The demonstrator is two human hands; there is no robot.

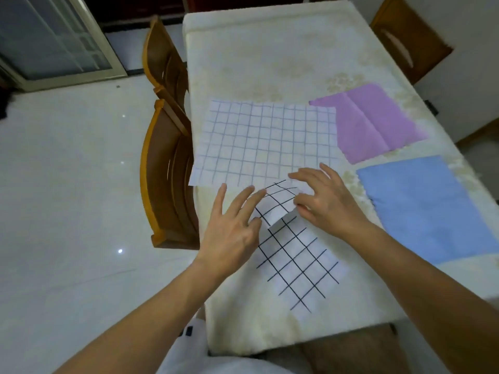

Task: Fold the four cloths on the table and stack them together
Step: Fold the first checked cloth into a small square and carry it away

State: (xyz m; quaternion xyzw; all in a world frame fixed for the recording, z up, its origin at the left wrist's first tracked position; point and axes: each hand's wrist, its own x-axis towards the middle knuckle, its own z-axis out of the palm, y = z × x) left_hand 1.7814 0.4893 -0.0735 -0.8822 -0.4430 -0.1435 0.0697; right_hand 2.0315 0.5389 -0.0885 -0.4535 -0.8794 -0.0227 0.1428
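A white cloth with a black grid [299, 265] lies slantwise near the table's front edge. Its far end is turned up into a loose flap between my hands. My left hand [232, 228] pinches the flap's left edge between thumb and spread fingers. My right hand [321, 201] pinches the flap's right corner between thumb and fingers. Beyond them a larger white cloth with a faint purple grid [264, 139] lies flat. A purple cloth [372, 122] lies at the right, partly under it. A blue cloth [424, 209] lies flat at the near right.
The table [270, 49] wears a cream cloth with a pale pattern. Two wooden chairs [167, 179] stand at its left side and another chair [407, 41] at the far right. Glossy white floor spreads to the left.
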